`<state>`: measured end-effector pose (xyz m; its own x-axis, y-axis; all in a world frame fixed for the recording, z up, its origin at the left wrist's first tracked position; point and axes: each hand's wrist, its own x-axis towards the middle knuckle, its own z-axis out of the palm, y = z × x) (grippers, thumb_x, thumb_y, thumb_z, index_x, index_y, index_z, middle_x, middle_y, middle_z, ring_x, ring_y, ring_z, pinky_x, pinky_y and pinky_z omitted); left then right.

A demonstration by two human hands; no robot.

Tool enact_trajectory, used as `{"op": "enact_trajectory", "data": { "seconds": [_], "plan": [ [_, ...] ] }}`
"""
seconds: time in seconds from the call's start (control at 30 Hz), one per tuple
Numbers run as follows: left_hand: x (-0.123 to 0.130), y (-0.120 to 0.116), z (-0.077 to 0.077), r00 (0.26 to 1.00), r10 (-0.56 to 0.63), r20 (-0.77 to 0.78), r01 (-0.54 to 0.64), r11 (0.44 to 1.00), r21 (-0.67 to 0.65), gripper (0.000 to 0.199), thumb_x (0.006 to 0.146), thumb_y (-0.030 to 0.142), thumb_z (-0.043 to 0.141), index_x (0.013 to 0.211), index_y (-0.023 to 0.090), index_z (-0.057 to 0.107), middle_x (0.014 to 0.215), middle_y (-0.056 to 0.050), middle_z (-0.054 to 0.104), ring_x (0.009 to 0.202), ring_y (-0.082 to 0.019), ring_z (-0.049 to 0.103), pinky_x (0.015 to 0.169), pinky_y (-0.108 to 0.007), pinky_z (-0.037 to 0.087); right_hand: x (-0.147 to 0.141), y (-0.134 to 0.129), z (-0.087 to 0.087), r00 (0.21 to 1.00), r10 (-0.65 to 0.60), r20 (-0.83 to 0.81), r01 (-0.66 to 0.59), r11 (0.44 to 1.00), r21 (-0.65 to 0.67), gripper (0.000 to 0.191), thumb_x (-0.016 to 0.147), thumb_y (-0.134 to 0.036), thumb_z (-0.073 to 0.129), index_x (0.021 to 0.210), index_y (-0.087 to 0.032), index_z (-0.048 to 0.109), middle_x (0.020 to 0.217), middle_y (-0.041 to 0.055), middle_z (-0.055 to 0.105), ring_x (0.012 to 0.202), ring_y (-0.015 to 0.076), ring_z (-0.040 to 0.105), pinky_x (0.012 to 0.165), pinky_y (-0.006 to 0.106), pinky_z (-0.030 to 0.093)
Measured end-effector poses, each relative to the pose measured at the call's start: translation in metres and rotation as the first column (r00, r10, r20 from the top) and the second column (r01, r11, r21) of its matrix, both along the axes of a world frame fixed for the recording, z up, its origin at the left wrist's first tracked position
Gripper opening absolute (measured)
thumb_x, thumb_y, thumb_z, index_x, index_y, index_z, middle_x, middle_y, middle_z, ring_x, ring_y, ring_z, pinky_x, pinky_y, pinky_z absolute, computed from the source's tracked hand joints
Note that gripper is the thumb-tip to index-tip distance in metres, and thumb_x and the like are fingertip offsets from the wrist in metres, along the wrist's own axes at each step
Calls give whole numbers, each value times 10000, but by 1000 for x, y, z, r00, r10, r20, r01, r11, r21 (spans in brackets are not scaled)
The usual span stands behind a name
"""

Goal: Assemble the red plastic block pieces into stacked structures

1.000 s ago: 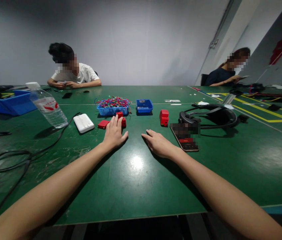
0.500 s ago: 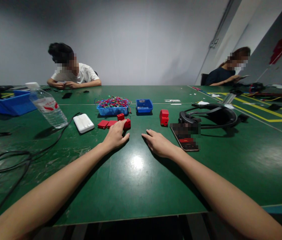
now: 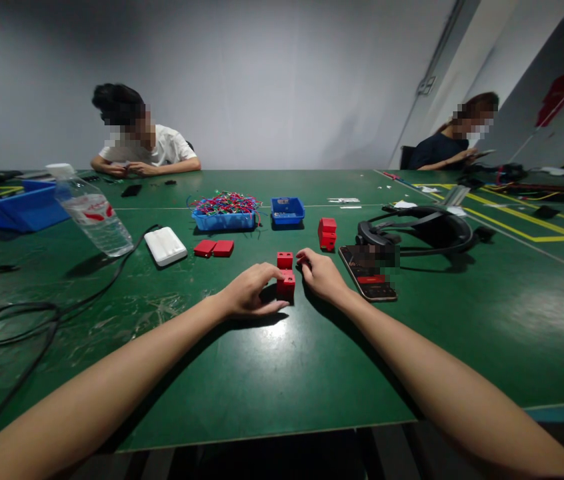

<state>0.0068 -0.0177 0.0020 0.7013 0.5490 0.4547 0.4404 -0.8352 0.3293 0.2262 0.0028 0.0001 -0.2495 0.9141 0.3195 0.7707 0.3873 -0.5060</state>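
Note:
Two small red blocks with round holes in their tops stand in front of me, the near block [image 3: 286, 285] and a farther block [image 3: 285, 260] right behind it. My left hand [image 3: 255, 290] is at the near block, its index finger on the left side and its thumb along the lower front. To the right of the blocks rests my right hand [image 3: 323, 273], holding nothing, with fingers bent and a small gap to the farther block. Two flat red pieces [image 3: 214, 249] lie left of centre. Another red block stack [image 3: 327, 234] stands beyond my right hand.
A blue tray [image 3: 225, 222] heaped with coloured wires and a smaller blue tray [image 3: 288, 220] sit behind. At left are a white box [image 3: 165, 246], a tilted water bottle [image 3: 95, 213] and a black cable [image 3: 57, 308]. A phone [image 3: 368, 273] and a black headset [image 3: 417, 233] lie right. Two people sit across.
My left hand has moved right and nearer to me, and the two red blocks have come with it from beside the flat pieces. My right hand has shifted slightly right, its fingers more bent.

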Motion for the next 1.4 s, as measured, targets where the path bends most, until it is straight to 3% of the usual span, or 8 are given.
{"op": "enact_trajectory", "data": {
  "seconds": [0.2, 0.47, 0.67, 0.83, 0.93, 1.03, 1.17, 1.4],
  "plan": [
    [5, 4, -5, 984, 160, -84, -154, 986, 66, 367, 866, 378, 614, 1147, 155, 535, 1086, -126, 647, 973, -262, 609, 836, -388, 484, -3, -4, 1, 1000, -21, 21, 21, 1000, -13, 297, 907, -132, 473, 1187, -164, 568, 1038, 106, 732, 946, 210, 680, 852, 295, 464],
    [0, 14, -12, 924, 377, -69, -381, 922, -66, 223, 880, 298, 592, 1070, 181, 595, 977, -81, 661, 936, -255, 590, 827, -386, 465, -3, -7, 2, 987, 114, 114, -117, 993, 24, 224, 896, -173, 539, 1078, -153, 668, 1063, 120, 707, 995, 233, 644, 890, 324, 460],
    [-4, 22, -23, 941, 337, 23, -332, 935, -127, 494, 834, 257, 641, 1290, 156, 481, 1204, -145, 628, 1073, -288, 583, 933, -455, 459, -1, -7, 1, 969, 200, 148, -205, 978, 24, 252, 903, -151, 533, 1096, -148, 695, 1106, 127, 692, 1032, 229, 629, 924, 318, 454],
    [-4, 23, -17, 962, 260, 84, -243, 955, -169, 284, 821, 239, 647, 1091, 176, 583, 1016, -81, 629, 928, -223, 603, 857, -377, 505, 0, -7, 0, 961, 230, 155, -238, 970, 36, 273, 881, -117, 547, 1101, -155, 705, 1105, 126, 694, 1005, 228, 631, 907, 320, 457],
    [-4, 20, -15, 968, 228, 106, -214, 968, -130, 290, 820, 223, 650, 1101, 184, 590, 1041, -79, 591, 924, -208, 596, 837, -351, 519, -1, -8, 0, 961, 243, 131, -251, 967, 41, 261, 883, -111, 549, 1087, -156, 706, 1102, 125, 697, 1012, 220, 626, 912, 313, 445],
    [-3, 18, -17, 973, 202, 114, -197, 979, -47, 326, 823, 162, 637, 1143, 202, 582, 1104, -83, 554, 973, -203, 596, 867, -350, 520, -4, -7, 1, 978, 202, 62, -204, 978, 43, 236, 952, -180, 479, 1005, -150, 707, 1020, 119, 713, 946, 203, 637, 861, 295, 441],
    [-2, 19, -23, 980, 170, 105, -177, 982, 60, 312, 829, 69, 585, 1108, 209, 596, 1118, -74, 534, 955, -180, 607, 863, -332, 524, -8, -7, 2, 995, 95, -22, -95, 995, -26, 367, 1001, -320, 400, 873, -136, 692, 865, 108, 720, 778, 196, 638, 714, 278, 425],
    [-3, 18, -23, 986, 112, 121, -121, 990, 73, 311, 868, 52, 510, 1132, 192, 597, 1149, -92, 516, 937, -164, 623, 846, -316, 545, -8, -9, 3, 976, 98, -196, -117, 989, -89, 182, 869, -244, 606, 983, -140, 704, 933, 92, 748, 852, 216, 677, 741, 269, 440]
  ]
}}
